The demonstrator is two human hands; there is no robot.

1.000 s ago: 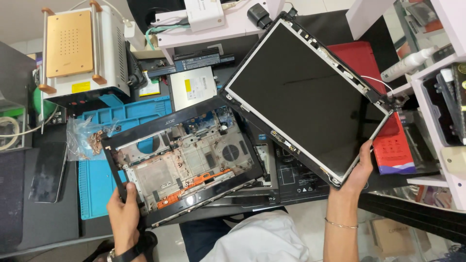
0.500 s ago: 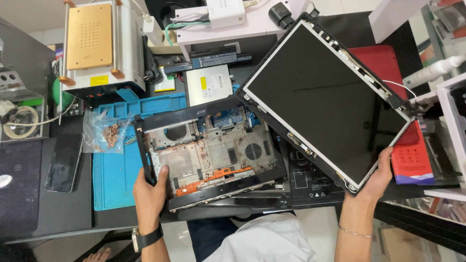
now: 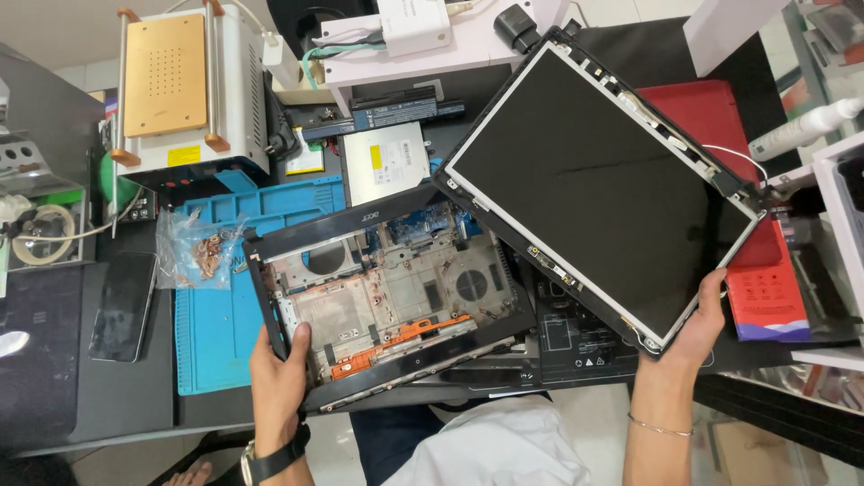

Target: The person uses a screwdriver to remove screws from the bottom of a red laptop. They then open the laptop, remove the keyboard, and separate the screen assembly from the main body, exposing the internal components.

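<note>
Black plastic frames the opened laptop base (image 3: 387, 301) at the centre of the frame, its left edge clamped in the left hand (image 3: 279, 382), whose grip is closed round it. The right hand (image 3: 693, 328) closes on the lower corner of the detached screen panel (image 3: 598, 180), tilted at upper right above the blue mat (image 3: 220, 333) on the counter (image 3: 135, 396).
</note>
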